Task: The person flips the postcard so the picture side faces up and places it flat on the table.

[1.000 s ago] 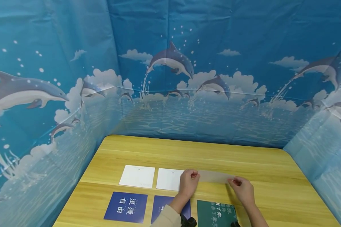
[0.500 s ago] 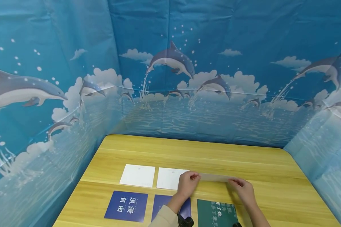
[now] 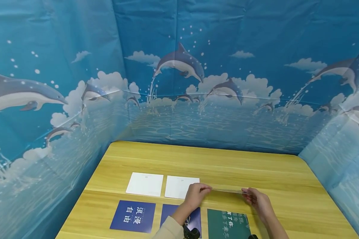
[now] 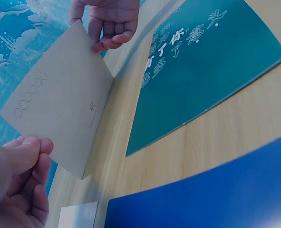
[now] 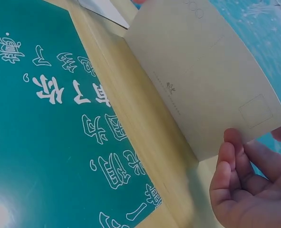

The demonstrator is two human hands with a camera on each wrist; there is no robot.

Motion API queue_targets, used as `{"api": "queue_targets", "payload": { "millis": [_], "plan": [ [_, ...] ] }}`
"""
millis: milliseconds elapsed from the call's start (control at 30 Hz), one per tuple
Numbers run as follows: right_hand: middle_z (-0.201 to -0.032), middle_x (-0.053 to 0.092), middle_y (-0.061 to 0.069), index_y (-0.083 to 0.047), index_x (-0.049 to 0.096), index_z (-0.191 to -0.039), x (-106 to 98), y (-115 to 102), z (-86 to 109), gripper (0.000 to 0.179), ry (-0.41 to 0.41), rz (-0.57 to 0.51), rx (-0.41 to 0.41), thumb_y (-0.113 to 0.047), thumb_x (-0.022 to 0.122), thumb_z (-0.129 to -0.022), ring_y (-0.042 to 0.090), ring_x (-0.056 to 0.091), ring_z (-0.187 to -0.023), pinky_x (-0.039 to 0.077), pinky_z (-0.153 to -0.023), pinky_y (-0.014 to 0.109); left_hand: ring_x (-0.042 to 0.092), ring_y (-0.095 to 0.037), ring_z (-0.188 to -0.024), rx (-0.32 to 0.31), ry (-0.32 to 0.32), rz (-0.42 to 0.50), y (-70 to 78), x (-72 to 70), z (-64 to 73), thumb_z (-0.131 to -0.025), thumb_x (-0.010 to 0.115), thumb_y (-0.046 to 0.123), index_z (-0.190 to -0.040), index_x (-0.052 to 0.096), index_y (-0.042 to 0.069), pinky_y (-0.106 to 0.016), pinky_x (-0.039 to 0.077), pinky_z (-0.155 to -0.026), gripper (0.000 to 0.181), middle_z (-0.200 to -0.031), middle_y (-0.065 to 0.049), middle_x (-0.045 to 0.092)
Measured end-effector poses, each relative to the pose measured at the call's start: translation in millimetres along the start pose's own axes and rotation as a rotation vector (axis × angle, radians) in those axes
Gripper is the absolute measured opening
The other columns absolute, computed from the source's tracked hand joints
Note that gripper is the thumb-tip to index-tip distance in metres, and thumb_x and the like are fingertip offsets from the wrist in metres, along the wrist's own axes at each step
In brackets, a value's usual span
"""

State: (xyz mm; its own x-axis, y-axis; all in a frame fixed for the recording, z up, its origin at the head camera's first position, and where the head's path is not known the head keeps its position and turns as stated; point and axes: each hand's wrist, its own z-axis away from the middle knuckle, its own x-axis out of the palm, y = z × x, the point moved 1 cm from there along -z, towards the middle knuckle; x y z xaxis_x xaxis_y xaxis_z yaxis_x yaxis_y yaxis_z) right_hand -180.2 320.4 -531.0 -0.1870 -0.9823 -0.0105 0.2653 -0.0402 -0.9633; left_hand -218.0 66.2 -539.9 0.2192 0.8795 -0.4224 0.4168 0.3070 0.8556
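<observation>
I've got both hands in view, working one card between them. The left hand (image 3: 195, 195) pinches the pale card (image 4: 64, 97) by one end, thumb against fingers. The right hand (image 3: 258, 201) pinches the other end, by the corner with the printed square. Neither hand holds anything else.

Card is lifted on edge, almost edge-on in the head view. Face toward my wrist cameras carries a row of small ovals at the left hand's end and a small mark near the lower long edge. Can't tell if that lower edge touches the surface (image 3: 167, 157).

On the near side of the hands, between the forearms: a green card (image 3: 225, 224), flat, white characters on it, its near part cut off in the head view.

Just left of the left hand: a white card (image 3: 176, 186), flat, one corner hidden by that hand. Further left, a second white card (image 3: 145, 184), the two apart.

Under the left forearm and sleeve (image 3: 169, 229): a blue card (image 3: 168, 210), partly covered. Left of it, another blue card (image 3: 133, 215) with white characters.

Beyond the hands, past the surface: a blue curtain (image 3: 182, 129) printed with dolphins.
</observation>
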Motion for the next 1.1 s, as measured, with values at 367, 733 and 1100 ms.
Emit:
{"api": "queue_targets", "payload": {
  "millis": [367,733,1100],
  "plan": [
    [-0.115,0.058,0.023,0.010,0.063,-0.108,2,3,-1.8,0.045,0.117,0.340,0.021,-0.031,0.055,-0.091,0.016,0.059,-0.092,0.049,-0.069,0.022,0.062,-0.005,-0.080,0.004,-0.068,-0.086,-6.9,1.0,-2.6,-0.086,0.061,0.007,-0.093,0.073,0.006,-0.017,0.047,-0.066,0.014,-0.087,0.000,0.069],
    [-0.087,0.060,0.016,0.003,0.070,-0.097,3,2,-5.2,0.040,0.108,0.623,-0.084,-0.030,0.049,-0.094,0.026,0.049,-0.084,0.035,-0.065,0.029,0.062,-0.009,-0.087,0.014,-0.137,-0.261,-6.4,4.0,-5.0,-0.085,0.061,0.002,-0.093,0.073,0.005,-0.019,0.047,-0.073,0.015,-0.089,-0.002,0.069],
    [-0.090,0.064,0.018,0.007,0.068,-0.098,10,5,-9.0,0.040,0.105,0.791,-0.171,-0.027,0.047,-0.095,0.022,0.053,-0.075,0.039,-0.059,0.031,0.062,-0.011,-0.091,-0.094,-0.138,-0.338,-1.4,11.3,-6.2,-0.086,0.056,-0.002,-0.097,0.073,0.005,-0.022,0.049,-0.070,0.021,-0.093,-0.001,0.069]
  ]
}}
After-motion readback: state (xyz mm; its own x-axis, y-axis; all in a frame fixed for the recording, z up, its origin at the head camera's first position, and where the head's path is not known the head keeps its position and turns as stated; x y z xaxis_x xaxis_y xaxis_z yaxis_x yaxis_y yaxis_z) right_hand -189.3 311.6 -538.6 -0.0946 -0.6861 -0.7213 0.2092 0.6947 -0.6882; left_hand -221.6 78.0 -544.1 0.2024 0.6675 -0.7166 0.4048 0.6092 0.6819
